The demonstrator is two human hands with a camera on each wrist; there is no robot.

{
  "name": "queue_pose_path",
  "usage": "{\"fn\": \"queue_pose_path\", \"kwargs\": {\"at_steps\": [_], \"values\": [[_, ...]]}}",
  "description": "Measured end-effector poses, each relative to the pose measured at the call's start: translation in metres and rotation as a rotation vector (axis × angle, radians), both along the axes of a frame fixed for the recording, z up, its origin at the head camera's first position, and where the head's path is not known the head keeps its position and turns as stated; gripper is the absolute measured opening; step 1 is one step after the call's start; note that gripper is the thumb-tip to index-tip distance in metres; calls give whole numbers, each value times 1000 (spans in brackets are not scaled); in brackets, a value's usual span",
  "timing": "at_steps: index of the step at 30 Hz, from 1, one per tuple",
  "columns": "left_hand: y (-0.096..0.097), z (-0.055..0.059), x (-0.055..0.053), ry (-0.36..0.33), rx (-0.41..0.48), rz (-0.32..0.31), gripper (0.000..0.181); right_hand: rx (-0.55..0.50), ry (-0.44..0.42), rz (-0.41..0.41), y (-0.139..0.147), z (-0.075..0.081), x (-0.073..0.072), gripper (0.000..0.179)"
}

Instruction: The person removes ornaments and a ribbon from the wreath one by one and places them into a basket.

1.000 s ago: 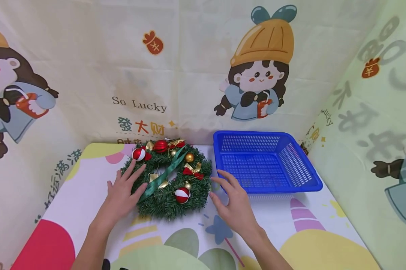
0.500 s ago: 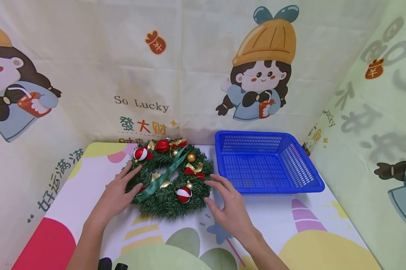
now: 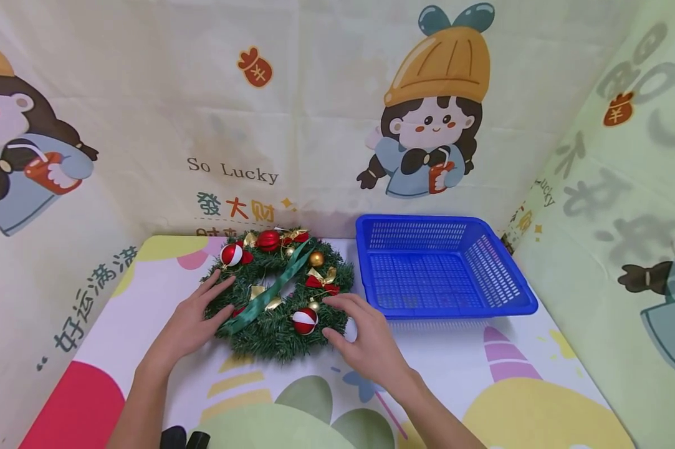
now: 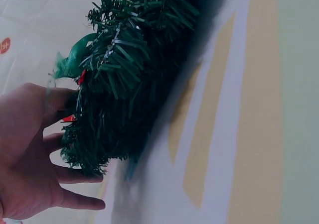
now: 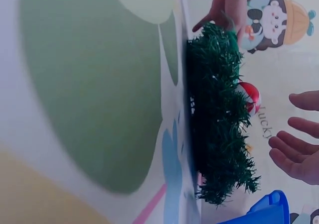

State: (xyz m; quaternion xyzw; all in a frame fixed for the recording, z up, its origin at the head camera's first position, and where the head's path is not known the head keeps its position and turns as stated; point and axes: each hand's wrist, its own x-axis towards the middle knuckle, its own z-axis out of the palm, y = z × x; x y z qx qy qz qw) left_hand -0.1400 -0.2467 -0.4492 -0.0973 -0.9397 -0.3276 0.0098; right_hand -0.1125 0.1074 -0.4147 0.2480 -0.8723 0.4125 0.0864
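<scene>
A green Christmas wreath (image 3: 281, 346) lies flat on the table, trimmed with baubles and bows. Across its middle runs a dark green ribbon (image 3: 270, 293). At the wreath's left rim my left hand (image 3: 188, 327) has its fingers spread; in the left wrist view the thumb meets the edge of the needles. My right hand (image 3: 368, 340) reaches over the right rim near a red-and-white bauble (image 3: 305, 321). In the right wrist view, the fingers of that hand (image 5: 299, 149) hover above the wreath (image 5: 214, 114), apart from it and holding nothing.
A blue plastic basket (image 3: 446, 284) with slotted walls stands right of the wreath, close to it. A patterned cloth covers the table (image 3: 444, 355). Printed curtains (image 3: 326, 149) hang behind and at both sides. Black objects (image 3: 186, 438) show at the bottom edge.
My right hand has shifted left, from beside the wreath to over its right rim. The left hand has drawn slightly back from the upper-left bauble. The wreath stays in place.
</scene>
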Motion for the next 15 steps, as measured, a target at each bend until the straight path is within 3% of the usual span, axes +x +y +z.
{"fn": "queue_pose_path", "kwargs": {"at_steps": [7, 15], "values": [[-4, -1, -2, -4, 9, -4, 63, -19, -52, 65, -10, 1, -10, 46], [-7, -2, 0, -19, 10, -18, 62, -30, -160, 86, -17, 2, -14, 46]]}}
